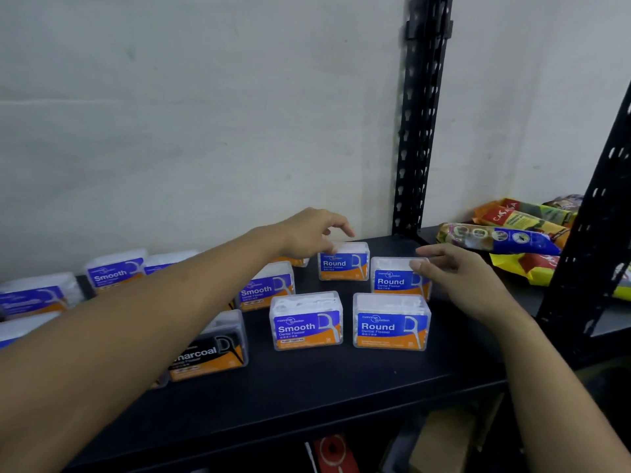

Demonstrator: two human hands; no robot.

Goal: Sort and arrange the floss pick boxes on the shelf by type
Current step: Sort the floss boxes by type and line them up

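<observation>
Clear floss pick boxes with blue and orange labels stand on a black shelf (307, 387). Three read "Round": one at the back (343, 262), one at the right (396, 279), one in front (391, 322). "Smooth" boxes stand in front (306, 322), in the middle (264, 288) and at the back left (114, 273). A black "Charcoal" box (211, 349) lies partly behind my left forearm. My left hand (314, 233) hovers over the back Round box, fingers curled and touching its top. My right hand (457, 278) grips the right Round box by its top right corner.
More blue-labelled boxes (34, 297) sit at the far left. A black perforated upright (418, 131) stands behind the boxes, another (587, 268) at the right. Snack packets (505, 237) lie on the neighbouring shelf to the right. A white wall backs the shelf.
</observation>
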